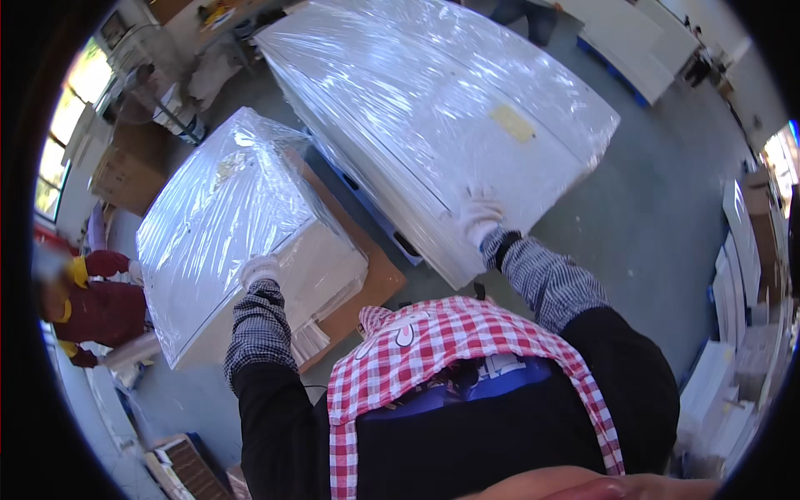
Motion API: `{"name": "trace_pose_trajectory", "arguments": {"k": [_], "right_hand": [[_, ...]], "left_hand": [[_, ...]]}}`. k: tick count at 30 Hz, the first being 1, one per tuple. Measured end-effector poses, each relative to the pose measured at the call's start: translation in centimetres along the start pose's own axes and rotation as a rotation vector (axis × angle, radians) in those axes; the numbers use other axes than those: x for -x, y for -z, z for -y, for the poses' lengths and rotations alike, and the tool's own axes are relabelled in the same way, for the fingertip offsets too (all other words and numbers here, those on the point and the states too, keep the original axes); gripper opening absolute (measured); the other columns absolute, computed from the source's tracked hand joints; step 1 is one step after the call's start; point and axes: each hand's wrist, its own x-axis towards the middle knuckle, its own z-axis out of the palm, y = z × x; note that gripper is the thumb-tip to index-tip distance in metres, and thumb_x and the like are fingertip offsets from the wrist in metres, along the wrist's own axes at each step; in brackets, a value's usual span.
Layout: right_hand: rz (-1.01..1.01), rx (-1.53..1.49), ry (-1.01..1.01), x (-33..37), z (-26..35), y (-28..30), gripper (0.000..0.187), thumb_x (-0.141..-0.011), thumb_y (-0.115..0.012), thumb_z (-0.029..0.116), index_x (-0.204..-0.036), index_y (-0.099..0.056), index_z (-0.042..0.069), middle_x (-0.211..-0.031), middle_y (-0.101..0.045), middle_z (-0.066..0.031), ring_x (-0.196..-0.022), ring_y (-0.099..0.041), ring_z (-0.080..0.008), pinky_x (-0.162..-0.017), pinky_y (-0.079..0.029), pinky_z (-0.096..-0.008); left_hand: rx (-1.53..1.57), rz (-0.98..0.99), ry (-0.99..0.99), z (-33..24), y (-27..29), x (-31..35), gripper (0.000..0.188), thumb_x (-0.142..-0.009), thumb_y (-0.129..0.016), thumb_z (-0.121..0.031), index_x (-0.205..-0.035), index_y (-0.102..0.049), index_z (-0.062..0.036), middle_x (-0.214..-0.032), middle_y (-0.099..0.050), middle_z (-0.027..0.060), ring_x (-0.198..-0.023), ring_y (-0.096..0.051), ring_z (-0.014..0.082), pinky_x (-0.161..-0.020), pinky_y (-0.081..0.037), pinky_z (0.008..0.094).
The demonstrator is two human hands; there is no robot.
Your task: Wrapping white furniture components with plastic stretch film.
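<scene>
Left hand [260,269] and right hand [479,218] (gloved, fingers spread flat) press separate wrapped panels [433,108]; slick film risks slipping.

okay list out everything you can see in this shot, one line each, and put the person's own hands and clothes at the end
Large wrapped panel stack: one, white under clear plastic film, upper middle.
Small wrapped box: one, white under clear film, left of middle, on a brown board.
Tan label: one, on the large stack's top.
Cardboard boxes: a few, brown, far left.
White panels: several, leaning along the right edge.
Floor: grey.
Co-worker: one, red top, yellow gloves, left edge.
Left hand: white glove, on the small box's near edge.
Right hand: white glove, flat on the large stack's near edge.
Apron: red and white check, over dark clothing with checked sleeves.
</scene>
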Motion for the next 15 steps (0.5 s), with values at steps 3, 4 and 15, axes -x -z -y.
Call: {"name": "trace_pose_trajectory", "arguments": {"k": [3,4,15], "right_hand": [[0.072,0.021,-0.088,0.3,-1.0,1.9,0.080,-0.084,-0.056,0.060,-0.145,-0.042,0.011,-0.145,-0.040,-0.0203,-0.133,-0.038,-0.0385,-0.114,-0.024,-0.0518],[0.078,0.035,-0.096,0.4,-1.0,2.3,0.079,-0.084,-0.056,0.059,-0.146,-0.042,0.011,-0.145,-0.039,-0.0199,-0.133,-0.038,-0.0377,-0.114,-0.024,-0.0514],[0.149,-0.016,-0.110,1.2,0.4,4.3,0.077,-0.085,-0.057,0.057,-0.146,-0.043,0.012,-0.148,-0.037,-0.0171,-0.137,-0.034,-0.0337,-0.116,-0.022,-0.0482]], "left_hand": [[-0.003,0.021,-0.008,-2.5,2.6,0.0,0.056,-0.103,-0.034,-0.046,-0.121,-0.066,-0.0030,-0.129,-0.062,0.0205,-0.121,-0.060,0.0351,-0.097,-0.050,0.0473],[0.001,0.013,0.006,-2.8,2.9,-0.2,0.056,-0.104,-0.034,-0.045,-0.123,-0.065,-0.0027,-0.131,-0.061,0.0209,-0.122,-0.060,0.0352,-0.098,-0.049,0.0472],[-0.129,0.024,-0.090,-1.2,1.1,-0.9,0.040,-0.104,-0.035,-0.027,-0.126,-0.065,-0.0098,-0.128,-0.063,0.0185,-0.116,-0.063,0.0368,-0.097,-0.052,0.0479]]}}
